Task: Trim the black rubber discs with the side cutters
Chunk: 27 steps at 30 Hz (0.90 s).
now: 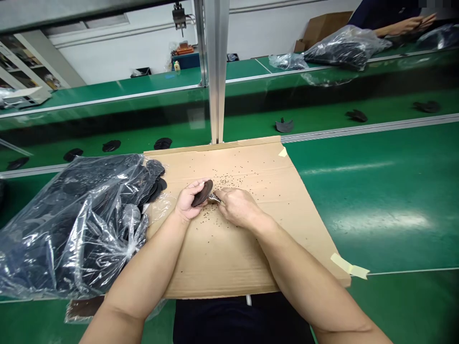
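My left hand (188, 200) is closed round a dark round flat disc (202, 192), held on edge over a sheet of brown cardboard (251, 248). My right hand (238, 206) is closed on a small metal tool (214, 198) whose tip touches the disc's lower edge. Both hands meet at the middle of the cardboard. Small dark specks (233, 181) lie scattered on the cardboard just beyond the hands. To the left, a clear plastic bag (68, 229) holds several more dark discs, some spilling out at its mouth (156, 179).
The cardboard lies on a green bench (387, 200). Behind it a green conveyor belt (315, 119) carries several dark parts (284, 125). A metal post (215, 71) rises at the cardboard's far edge. Another person's hands (409, 24) and bagged parts (344, 48) are at the far right.
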Each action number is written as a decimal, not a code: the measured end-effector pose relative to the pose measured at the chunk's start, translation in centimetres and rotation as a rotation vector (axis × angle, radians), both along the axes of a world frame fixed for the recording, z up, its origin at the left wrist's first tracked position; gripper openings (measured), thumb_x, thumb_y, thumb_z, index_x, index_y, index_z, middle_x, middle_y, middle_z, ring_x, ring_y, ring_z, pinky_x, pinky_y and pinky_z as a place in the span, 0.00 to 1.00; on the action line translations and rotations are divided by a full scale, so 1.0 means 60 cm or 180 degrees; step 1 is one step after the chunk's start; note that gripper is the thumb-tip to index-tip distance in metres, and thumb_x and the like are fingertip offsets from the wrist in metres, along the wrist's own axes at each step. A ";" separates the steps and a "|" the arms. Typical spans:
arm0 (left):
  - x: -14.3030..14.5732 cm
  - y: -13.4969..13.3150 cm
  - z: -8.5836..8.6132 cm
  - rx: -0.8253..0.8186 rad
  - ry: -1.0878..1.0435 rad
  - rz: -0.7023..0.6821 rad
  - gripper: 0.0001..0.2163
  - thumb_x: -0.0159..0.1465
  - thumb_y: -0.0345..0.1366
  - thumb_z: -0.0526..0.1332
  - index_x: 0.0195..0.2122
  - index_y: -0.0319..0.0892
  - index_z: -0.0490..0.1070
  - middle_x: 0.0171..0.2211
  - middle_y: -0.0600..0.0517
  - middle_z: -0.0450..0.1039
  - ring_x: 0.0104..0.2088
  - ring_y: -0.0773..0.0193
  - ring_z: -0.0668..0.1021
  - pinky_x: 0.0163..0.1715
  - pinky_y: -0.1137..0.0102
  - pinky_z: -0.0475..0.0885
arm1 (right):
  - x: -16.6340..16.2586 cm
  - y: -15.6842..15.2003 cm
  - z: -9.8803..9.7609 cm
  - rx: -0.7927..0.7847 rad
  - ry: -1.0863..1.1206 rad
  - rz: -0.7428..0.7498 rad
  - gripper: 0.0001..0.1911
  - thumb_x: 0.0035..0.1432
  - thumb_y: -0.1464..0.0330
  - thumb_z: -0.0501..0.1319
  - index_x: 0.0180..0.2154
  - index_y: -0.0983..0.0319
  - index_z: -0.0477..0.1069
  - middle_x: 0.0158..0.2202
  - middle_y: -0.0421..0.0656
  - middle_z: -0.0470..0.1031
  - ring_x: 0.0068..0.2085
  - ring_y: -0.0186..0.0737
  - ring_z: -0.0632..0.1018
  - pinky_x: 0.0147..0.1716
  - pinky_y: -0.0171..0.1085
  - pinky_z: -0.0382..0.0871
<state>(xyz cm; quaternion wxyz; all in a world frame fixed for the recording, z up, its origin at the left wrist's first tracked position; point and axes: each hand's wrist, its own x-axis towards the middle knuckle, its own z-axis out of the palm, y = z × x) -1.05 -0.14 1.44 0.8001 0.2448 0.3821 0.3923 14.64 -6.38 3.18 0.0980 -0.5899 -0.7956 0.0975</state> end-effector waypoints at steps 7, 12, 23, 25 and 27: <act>-0.001 0.000 0.003 -0.0147 -0.0294 -0.0054 0.07 0.58 0.27 0.63 0.38 0.37 0.71 0.23 0.55 0.65 0.15 0.75 0.63 0.11 0.81 0.50 | 0.001 0.004 -0.010 -0.0078 0.1185 -0.0063 0.10 0.56 0.72 0.56 0.38 0.60 0.75 0.38 0.43 0.78 0.38 0.41 0.77 0.38 0.36 0.68; -0.013 -0.001 0.000 -0.0177 -0.0964 -0.0336 0.07 0.60 0.27 0.57 0.40 0.36 0.72 0.25 0.54 0.62 0.17 0.76 0.61 0.12 0.82 0.49 | 0.008 0.011 -0.023 -0.0735 0.3733 -0.0736 0.14 0.53 0.64 0.61 0.42 0.63 0.73 0.29 0.41 0.75 0.29 0.37 0.75 0.34 0.39 0.70; -0.020 -0.008 0.000 0.0214 -0.0986 -0.0380 0.06 0.63 0.32 0.57 0.36 0.41 0.73 0.23 0.56 0.57 0.15 0.75 0.55 0.13 0.77 0.48 | 0.033 0.025 -0.007 -0.2025 0.5236 -0.0790 0.20 0.61 0.66 0.45 0.48 0.65 0.68 0.42 0.52 0.77 0.43 0.46 0.78 0.41 0.48 0.74; -0.016 -0.008 0.002 0.0205 -0.0968 -0.0340 0.05 0.61 0.32 0.60 0.37 0.41 0.72 0.23 0.56 0.59 0.15 0.75 0.57 0.13 0.77 0.49 | 0.038 0.027 -0.010 -0.1867 0.5134 -0.0800 0.20 0.61 0.65 0.46 0.49 0.65 0.68 0.41 0.52 0.77 0.41 0.46 0.78 0.40 0.47 0.74; -0.009 -0.005 0.002 0.0123 -0.0922 -0.0150 0.06 0.60 0.31 0.63 0.39 0.41 0.71 0.25 0.55 0.64 0.16 0.75 0.62 0.14 0.78 0.52 | 0.044 0.027 -0.014 -0.1694 0.5221 -0.0818 0.18 0.59 0.65 0.48 0.47 0.63 0.69 0.36 0.49 0.75 0.37 0.44 0.76 0.39 0.47 0.73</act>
